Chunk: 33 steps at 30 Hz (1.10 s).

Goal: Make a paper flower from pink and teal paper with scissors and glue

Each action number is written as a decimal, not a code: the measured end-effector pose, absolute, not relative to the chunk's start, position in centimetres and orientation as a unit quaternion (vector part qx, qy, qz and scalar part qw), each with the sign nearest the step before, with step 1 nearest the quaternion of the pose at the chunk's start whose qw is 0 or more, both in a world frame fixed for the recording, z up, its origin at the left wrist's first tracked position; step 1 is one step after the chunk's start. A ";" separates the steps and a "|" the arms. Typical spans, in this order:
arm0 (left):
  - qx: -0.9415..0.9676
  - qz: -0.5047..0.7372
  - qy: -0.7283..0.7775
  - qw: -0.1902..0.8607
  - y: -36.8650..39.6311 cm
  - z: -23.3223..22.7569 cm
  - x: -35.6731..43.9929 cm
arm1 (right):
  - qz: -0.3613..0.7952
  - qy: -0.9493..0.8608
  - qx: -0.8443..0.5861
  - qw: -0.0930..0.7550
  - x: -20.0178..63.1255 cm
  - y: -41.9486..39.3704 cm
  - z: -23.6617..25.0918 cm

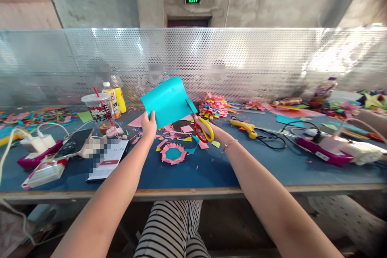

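Both my forearms reach forward over the table edge (193,192); left hand (149,126) pinched closed, right hand (203,125) curled closed, bracelet at wrist.

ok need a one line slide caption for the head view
Left hand holds up a teal paper sheet as the right hand works red-and-yellow scissors at its edge.

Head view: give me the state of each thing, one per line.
Teal sheet: lifted, curved, held by left hand.
Scissors: in right hand, blades open at the sheet's edge.
Plastic cup: upright, lidded, straw in.
Pink paper ring: flat on table.
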<state>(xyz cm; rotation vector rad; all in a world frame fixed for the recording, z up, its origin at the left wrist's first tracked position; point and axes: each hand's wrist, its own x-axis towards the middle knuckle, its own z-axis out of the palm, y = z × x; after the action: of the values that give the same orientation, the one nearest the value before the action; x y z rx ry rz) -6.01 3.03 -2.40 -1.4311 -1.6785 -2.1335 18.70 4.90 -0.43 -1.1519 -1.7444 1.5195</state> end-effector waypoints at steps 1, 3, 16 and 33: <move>-0.469 -0.691 -0.549 0.037 3.1 -2.4 -6.0 | 0.590 -0.637 -0.419 0.265 18.8 5.1 -0.5; -0.480 -0.679 -0.554 0.034 3.2 -2.5 -6.0 | 0.633 -0.621 -0.391 0.248 19.2 5.6 -0.7; -0.495 -0.670 -0.553 0.014 3.2 -2.6 -5.8 | 0.606 -0.622 -0.406 0.285 18.8 6.1 -1.1; -0.522 -0.650 -0.552 0.019 3.2 -2.6 -5.7 | 0.646 -0.585 -0.405 0.276 18.8 5.1 -0.5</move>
<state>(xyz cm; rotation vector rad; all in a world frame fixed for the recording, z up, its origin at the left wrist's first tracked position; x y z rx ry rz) -5.75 3.19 -2.59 -1.6206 -1.7144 -2.0180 18.81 5.10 -0.45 -1.0872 -1.5709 1.7367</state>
